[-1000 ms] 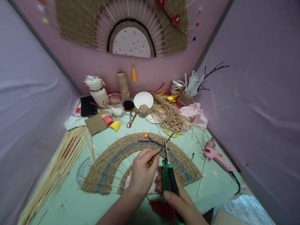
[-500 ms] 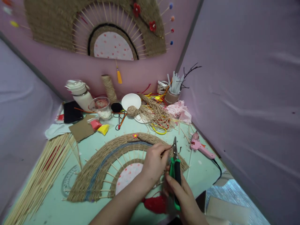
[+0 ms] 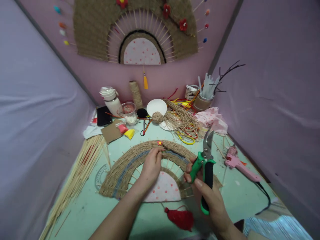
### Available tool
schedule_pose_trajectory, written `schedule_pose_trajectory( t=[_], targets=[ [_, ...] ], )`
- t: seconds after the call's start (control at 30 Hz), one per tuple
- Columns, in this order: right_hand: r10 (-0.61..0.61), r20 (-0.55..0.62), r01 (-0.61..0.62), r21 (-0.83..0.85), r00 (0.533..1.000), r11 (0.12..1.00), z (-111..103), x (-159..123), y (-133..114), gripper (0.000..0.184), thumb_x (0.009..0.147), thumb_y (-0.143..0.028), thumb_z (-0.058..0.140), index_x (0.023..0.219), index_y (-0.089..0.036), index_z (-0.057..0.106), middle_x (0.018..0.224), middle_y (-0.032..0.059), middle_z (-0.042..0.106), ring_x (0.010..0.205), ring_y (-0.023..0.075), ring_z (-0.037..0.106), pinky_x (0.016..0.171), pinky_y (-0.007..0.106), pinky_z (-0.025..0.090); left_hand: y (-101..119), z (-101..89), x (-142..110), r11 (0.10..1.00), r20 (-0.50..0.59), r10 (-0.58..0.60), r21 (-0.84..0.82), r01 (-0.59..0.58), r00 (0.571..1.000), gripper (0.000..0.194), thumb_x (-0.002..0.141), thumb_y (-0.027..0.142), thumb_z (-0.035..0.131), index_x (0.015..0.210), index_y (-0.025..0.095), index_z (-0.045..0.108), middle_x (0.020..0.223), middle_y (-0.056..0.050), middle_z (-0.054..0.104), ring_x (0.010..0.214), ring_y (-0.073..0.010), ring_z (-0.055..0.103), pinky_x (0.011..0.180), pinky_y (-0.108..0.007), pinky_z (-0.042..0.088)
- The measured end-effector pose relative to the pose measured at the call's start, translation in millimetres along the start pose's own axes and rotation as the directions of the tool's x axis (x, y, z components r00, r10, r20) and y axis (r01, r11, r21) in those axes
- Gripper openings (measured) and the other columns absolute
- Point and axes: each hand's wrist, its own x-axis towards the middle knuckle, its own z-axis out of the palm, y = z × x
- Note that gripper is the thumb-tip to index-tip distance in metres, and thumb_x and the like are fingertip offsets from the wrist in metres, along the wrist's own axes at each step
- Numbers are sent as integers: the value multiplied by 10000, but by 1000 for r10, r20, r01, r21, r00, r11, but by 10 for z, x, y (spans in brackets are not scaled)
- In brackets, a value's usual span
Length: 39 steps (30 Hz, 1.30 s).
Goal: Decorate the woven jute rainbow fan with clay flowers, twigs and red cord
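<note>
My right hand [image 3: 208, 193] is wrapped round green-and-black pruning shears [image 3: 207, 160], blades upward and slightly apart. Over the upper middle of a woven fan [image 3: 135, 156], my left hand [image 3: 151, 166] has its fingertips pinched on a thin dark twig [image 3: 175, 152], partly hidden by the fingers. The fan lies flat on the table, with a blue band and a spotted half-circle [image 3: 163, 190] at its base. Just left of the twig sits a small red flower with a yellow centre [image 3: 159, 143]. A red tassel [image 3: 180, 218] lies below the fan.
A pink glue gun [image 3: 241, 166] lies at the right, its cord over the table edge. Thin sticks [image 3: 75, 180] are heaped at the left. Loose twine [image 3: 182, 120], a white bottle [image 3: 111, 101] and a pot of glue sticks [image 3: 202, 101] stand at the back.
The shears were beside the twig piece in my left hand; they have moved right, away from it, and their blades have opened. My left hand has moved left and down onto the fan.
</note>
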Motion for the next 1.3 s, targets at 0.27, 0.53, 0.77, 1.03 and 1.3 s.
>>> schedule_pose_trajectory(
  t=[0.27, 0.53, 0.77, 1.03, 1.3],
  targets=[
    [-71, 149, 45, 171, 986, 984, 341, 440, -57, 481, 845, -430, 646, 1285, -292, 510, 1067, 44, 585, 900, 212, 556, 880, 429, 476, -244, -288, 44, 893, -44, 111, 443, -80, 993, 187, 903, 201, 533, 824, 192, 702, 900, -76, 619, 911, -246, 546, 823, -374, 442],
    [-134, 126, 115, 144, 983, 983, 289, 657, 79, 469, 860, -391, 622, 1303, -292, 507, 996, 39, 592, 905, 218, 550, 907, 428, 440, -255, -259, 75, 729, -7, 108, 681, -74, 994, 123, 903, 217, 612, 909, 227, 734, 872, -52, 639, 963, -253, 548, 820, -409, 383],
    [-69, 126, 49, 154, 990, 987, 222, 671, 128, 464, 854, -409, 618, 1296, -305, 521, 1003, 47, 600, 904, 229, 567, 926, 458, 437, -277, -221, 109, 718, 17, 99, 692, -83, 995, 108, 912, 223, 605, 885, 220, 709, 890, -45, 671, 948, -240, 555, 823, -407, 369],
    [-47, 147, 26, 142, 988, 990, 223, 644, 117, 449, 851, -415, 622, 1282, -326, 531, 1065, 52, 574, 931, 236, 564, 912, 467, 446, -298, -220, 102, 696, 19, 114, 712, -93, 993, 113, 925, 238, 587, 885, 218, 690, 916, -45, 677, 952, -241, 550, 835, -413, 364],
    [-69, 159, 44, 152, 985, 987, 214, 625, 137, 447, 861, -417, 606, 1289, -321, 522, 1064, 50, 561, 935, 228, 548, 943, 465, 427, -293, -220, 92, 707, 17, 134, 699, -107, 991, 78, 914, 229, 601, 892, 214, 675, 909, -41, 664, 959, -239, 551, 833, -402, 363]
  ],
)
